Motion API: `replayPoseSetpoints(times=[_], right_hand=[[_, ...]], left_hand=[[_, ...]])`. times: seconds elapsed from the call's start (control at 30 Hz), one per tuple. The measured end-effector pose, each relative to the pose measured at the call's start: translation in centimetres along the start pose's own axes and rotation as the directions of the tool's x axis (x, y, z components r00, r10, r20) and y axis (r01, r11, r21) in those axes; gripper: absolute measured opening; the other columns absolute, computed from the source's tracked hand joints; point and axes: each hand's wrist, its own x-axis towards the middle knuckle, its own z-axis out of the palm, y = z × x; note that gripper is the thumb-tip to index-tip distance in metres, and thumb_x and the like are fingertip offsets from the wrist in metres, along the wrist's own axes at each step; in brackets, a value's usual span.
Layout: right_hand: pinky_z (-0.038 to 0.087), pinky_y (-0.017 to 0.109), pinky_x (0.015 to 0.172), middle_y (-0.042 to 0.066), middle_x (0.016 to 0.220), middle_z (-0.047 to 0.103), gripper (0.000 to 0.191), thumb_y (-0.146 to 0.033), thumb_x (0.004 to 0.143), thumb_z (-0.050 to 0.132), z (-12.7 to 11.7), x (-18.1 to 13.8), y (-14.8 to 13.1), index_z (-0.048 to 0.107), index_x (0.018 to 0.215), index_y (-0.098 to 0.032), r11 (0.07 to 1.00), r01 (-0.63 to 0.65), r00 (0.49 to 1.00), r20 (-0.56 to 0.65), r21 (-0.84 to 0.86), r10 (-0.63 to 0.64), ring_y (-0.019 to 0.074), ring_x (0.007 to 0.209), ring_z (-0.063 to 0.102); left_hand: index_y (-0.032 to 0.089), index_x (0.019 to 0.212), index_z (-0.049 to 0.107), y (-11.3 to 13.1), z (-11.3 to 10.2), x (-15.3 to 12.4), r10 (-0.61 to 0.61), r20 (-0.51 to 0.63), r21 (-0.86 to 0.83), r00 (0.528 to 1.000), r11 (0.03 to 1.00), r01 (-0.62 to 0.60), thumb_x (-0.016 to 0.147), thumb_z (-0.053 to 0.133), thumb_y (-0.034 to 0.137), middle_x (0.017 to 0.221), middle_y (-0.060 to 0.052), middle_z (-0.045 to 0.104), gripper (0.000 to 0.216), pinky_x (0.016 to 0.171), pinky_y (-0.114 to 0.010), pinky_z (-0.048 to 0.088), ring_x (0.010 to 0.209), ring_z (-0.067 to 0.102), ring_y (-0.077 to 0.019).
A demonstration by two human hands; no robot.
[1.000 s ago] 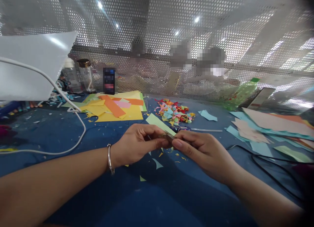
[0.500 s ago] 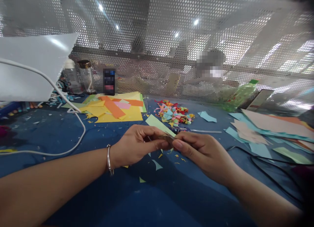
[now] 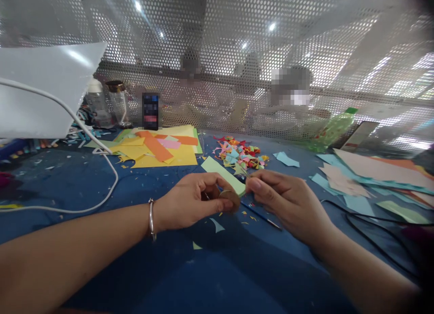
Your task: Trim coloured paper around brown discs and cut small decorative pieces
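My left hand [image 3: 195, 201], with a silver bangle at its wrist, is closed with thumb and fingers around a small brown disc [image 3: 231, 196]. A thin pale edge shows along the disc's top. To the right, my right hand [image 3: 283, 201] is closed in a pinch. A thin, pale, pointed thing [image 3: 243, 170] sticks out of its fingertips, too small to name. Between and behind both hands lies a light green paper strip [image 3: 224, 175]. A thin blue stick like a pen or brush [image 3: 262, 216] lies on the table below my right hand.
A pile of colourful folded paper bits [image 3: 239, 153] sits behind the hands. Yellow and orange paper sheets [image 3: 169, 157] lie left, blue and pink sheets [image 3: 376, 169] right. A white cable [image 3: 115, 183], a black cable [image 3: 359, 228] and a green bottle [image 3: 334, 131] are around.
My right hand has moved slightly right, away from the left hand and the disc. The disc and the blue stick show more plainly now.
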Motion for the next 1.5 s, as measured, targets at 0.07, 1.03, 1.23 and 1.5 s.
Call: replayPoseSetpoints(times=[0.07, 1.03, 1.23, 1.5], right_hand=[[0.021, 0.024, 0.041, -0.006, 0.055, 0.035, 0.044, -0.058, 0.093, 0.05, -0.1, 0.0, 0.5, 0.058, 0.073, -0.02, 0.997, -0.042, 0.999, -0.032, 0.067, 0.044, 0.0084, 0.045, 0.028], [0.027, 0.025, 0.047, -0.004, 0.058, 0.04, 0.047, -0.062, 0.091, 0.048, 0.2, 0.3, 0.8, 0.054, 0.071, -0.02, 0.97, -0.042, 0.999, -0.003, -0.239, 0.043, 0.0107, 0.051, 0.035], [0.025, 0.026, 0.046, -0.004, 0.053, 0.043, 0.047, -0.064, 0.089, 0.047, 1.1, 0.4, 0.7, 0.055, 0.071, -0.021, 0.909, -0.02, 0.97, 0.213, -0.417, 0.119, 0.0122, 0.048, 0.038], [0.021, 0.026, 0.044, -0.003, 0.051, 0.046, 0.042, -0.057, 0.089, 0.051, 1.7, 0.1, 0.4, 0.049, 0.067, -0.022, 0.892, -0.003, 0.935, 0.316, -0.452, 0.163, 0.0121, 0.043, 0.039]], left_hand=[[0.017, 0.093, 0.068, 0.1, 0.0, -0.1, -0.04, 0.056, 0.147, 0.998, 0.989, 0.032, 0.08, 0.066, 0.028, 0.079, -0.003, 0.074, 0.017, 0.062, -0.023, 0.043, 0.067, 0.063, -0.0123], [0.015, 0.1, 0.066, -2.1, -6.6, 1.4, -0.225, -0.04, 0.789, 0.974, 0.591, 0.169, 0.077, 0.064, 0.041, 0.103, -0.01, 0.067, 0.035, 0.078, -0.031, 0.044, 0.092, 0.061, -0.0225], [0.017, 0.084, 0.067, -2.1, -6.6, 1.5, -0.213, -0.006, 0.687, 0.977, 0.709, 0.159, 0.075, 0.065, 0.036, 0.083, -0.005, 0.07, 0.022, 0.065, -0.027, 0.04, 0.074, 0.059, -0.0169], [0.016, 0.081, 0.061, -2.2, -7.0, 1.6, -0.216, -0.081, 0.52, 0.973, 0.824, 0.226, 0.074, 0.067, 0.03, 0.075, -0.001, 0.065, 0.017, 0.062, -0.024, 0.043, 0.067, 0.058, -0.0131]])
